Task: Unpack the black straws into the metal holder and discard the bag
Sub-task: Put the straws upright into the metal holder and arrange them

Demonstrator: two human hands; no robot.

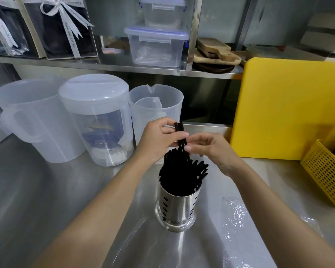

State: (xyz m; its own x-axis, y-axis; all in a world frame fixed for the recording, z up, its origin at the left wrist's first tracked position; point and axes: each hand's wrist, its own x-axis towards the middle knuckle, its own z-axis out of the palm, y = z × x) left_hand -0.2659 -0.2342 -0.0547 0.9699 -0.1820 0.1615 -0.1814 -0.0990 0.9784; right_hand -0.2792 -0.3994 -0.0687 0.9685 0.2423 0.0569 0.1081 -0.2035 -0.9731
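A perforated metal holder (177, 209) stands on the steel counter, packed with black straws (182, 171) that fan out above its rim. My left hand (155, 140) pinches a couple of black straws near their top ends, and these stick up above the rest. My right hand (213, 149) touches the same straws lower down with its fingertips, just above the bundle. The clear plastic bag (238, 215) lies crumpled and flat on the counter to the right of the holder, under my right forearm.
Three translucent plastic jugs (97, 120) stand behind the holder at left. A yellow cutting board (286, 109) leans upright at right, with a yellow perforated basket (325, 173) beside it. A shelf above holds clear lidded boxes (157, 45) and wooden boards (215, 53).
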